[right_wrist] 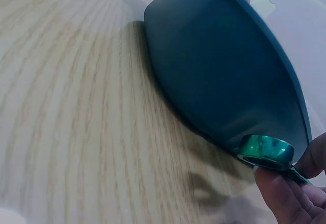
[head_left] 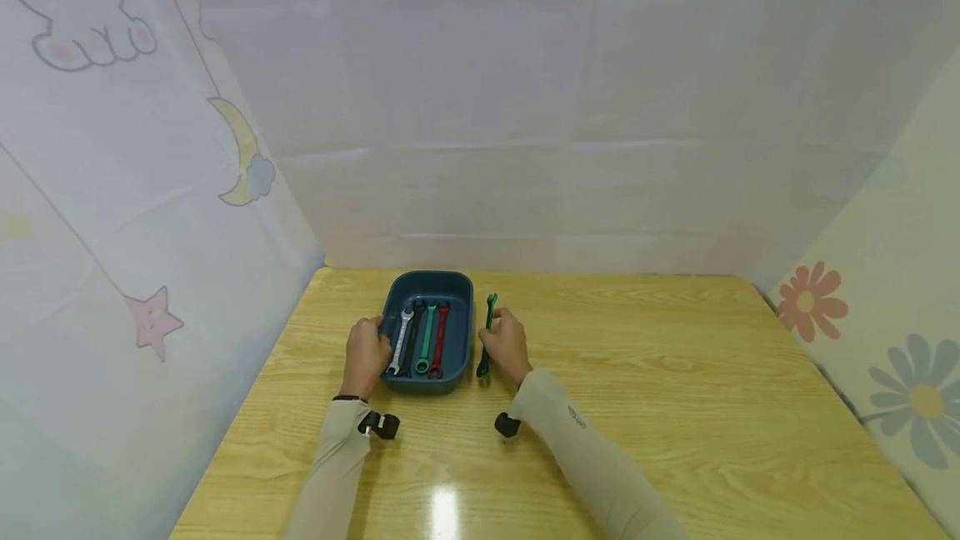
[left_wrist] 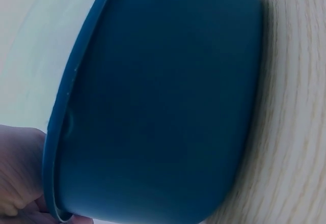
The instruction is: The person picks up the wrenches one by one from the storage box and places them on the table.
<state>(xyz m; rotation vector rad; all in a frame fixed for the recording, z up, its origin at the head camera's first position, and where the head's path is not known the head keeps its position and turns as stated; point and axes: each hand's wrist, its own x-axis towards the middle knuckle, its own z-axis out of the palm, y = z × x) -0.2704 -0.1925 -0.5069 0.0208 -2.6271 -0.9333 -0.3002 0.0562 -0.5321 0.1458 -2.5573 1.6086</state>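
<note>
A dark blue plastic tub point(head_left: 431, 386) stands on the table, and my left hand point(head_left: 366, 350) grips its left rim. Inside, side by side, lie a silver wrench point(head_left: 401, 340), a black wrench point(head_left: 411, 346), a green wrench point(head_left: 427, 336) and a red wrench point(head_left: 440, 336). Just right of the tub, my right hand point(head_left: 507, 344) pinches another green wrench point(head_left: 491, 308) between thumb and fingers, its length pointing away from me. The right wrist view shows this wrench's shiny ring end point(right_wrist: 270, 151) close beside the tub's outer wall point(right_wrist: 219, 66), with a shadow on the wood below.
The wood-grain table point(head_left: 675, 407) extends to the right and toward me. A pale cloth backdrop point(head_left: 480, 107) rises at the table's far edge, with printed side panels left and right. Each sleeved wrist carries a small black camera mount point(head_left: 381, 425).
</note>
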